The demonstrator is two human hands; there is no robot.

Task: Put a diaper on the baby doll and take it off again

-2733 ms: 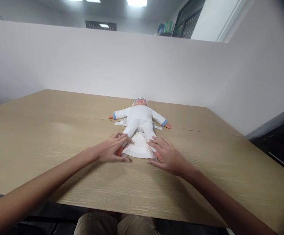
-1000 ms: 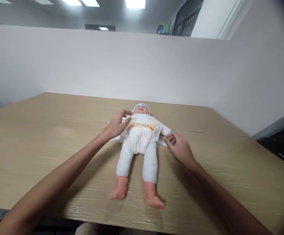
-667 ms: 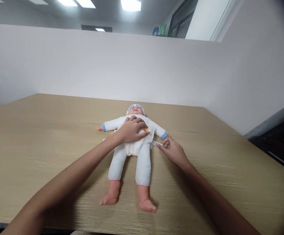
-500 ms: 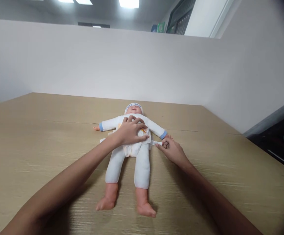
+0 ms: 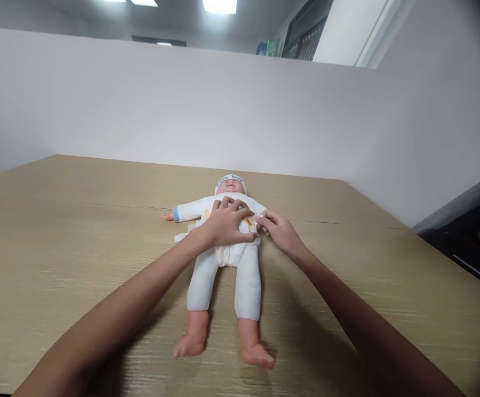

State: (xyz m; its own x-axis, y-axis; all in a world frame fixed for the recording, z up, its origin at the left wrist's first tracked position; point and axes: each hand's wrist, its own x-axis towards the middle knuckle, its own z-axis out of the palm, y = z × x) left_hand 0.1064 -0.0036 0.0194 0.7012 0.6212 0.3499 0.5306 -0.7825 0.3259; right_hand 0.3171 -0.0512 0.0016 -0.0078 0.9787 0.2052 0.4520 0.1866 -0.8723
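Note:
A baby doll (image 5: 248,286) in a white suit and a lettered white cap lies on its back, feet towards me. Around its hips is a white diaper (image 5: 228,256) with orange markings on the front. My left hand (image 5: 228,221) lies spread over the diaper's front panel, pressing it to the belly. At the diaper's right edge, the fingers of my right hand (image 5: 277,229) pinch its fastening tab, mostly hidden by the fingertips. On the left side the other tab (image 5: 180,237) sticks out loose over the table.
The wooden table (image 5: 78,248) bears the doll near its middle. Behind it rises a pale partition wall (image 5: 161,105). A dark object with a glossy surface (image 5: 472,231) stands beyond the table's right edge.
My right hand has moved left and up, bringing the stretched tab from beside the doll onto the diaper's front. The left hand stays on the panel. The doll appears slightly further right.

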